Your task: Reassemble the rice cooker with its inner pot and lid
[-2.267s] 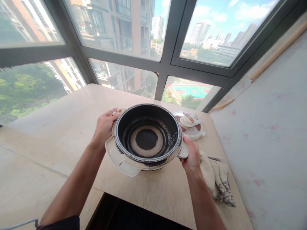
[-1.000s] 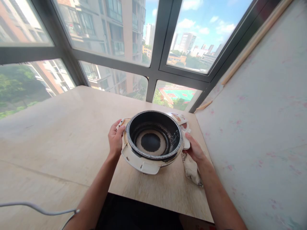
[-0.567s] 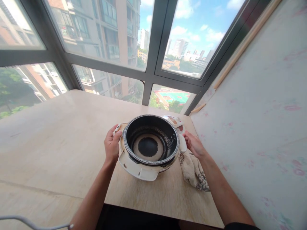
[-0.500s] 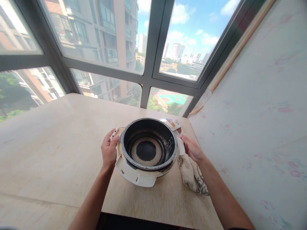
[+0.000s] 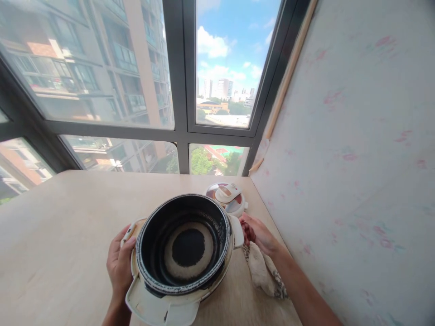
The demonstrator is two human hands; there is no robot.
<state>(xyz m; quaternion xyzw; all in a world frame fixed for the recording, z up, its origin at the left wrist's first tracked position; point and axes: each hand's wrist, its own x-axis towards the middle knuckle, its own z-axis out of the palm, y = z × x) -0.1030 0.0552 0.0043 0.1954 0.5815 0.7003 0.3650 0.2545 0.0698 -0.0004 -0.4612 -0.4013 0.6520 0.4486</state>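
Observation:
A white cooker body (image 5: 149,296) with a round black inner pot (image 5: 188,246) set in it is near the lower middle of the view. The pot's inside is bare, with a pale ring on its bottom. My left hand (image 5: 120,260) grips the cooker's left rim, thumb on top and fingers beneath. At the right side, my right hand (image 5: 260,235) has its fingers curled at the white side handle (image 5: 237,232); part of them is hidden. Just below that hand lies a crumpled patterned cloth (image 5: 263,271).
A lid (image 5: 227,197) with a white handle lies behind the cooker on the pale tabletop (image 5: 68,235). Gray-framed windows (image 5: 181,90) rise at the back, and a floral-papered wall (image 5: 340,158) stands close on the right.
The cooker and both hands appear lower, further left and larger in view. The view has turned right and up, and more of the lid shows behind the pot.

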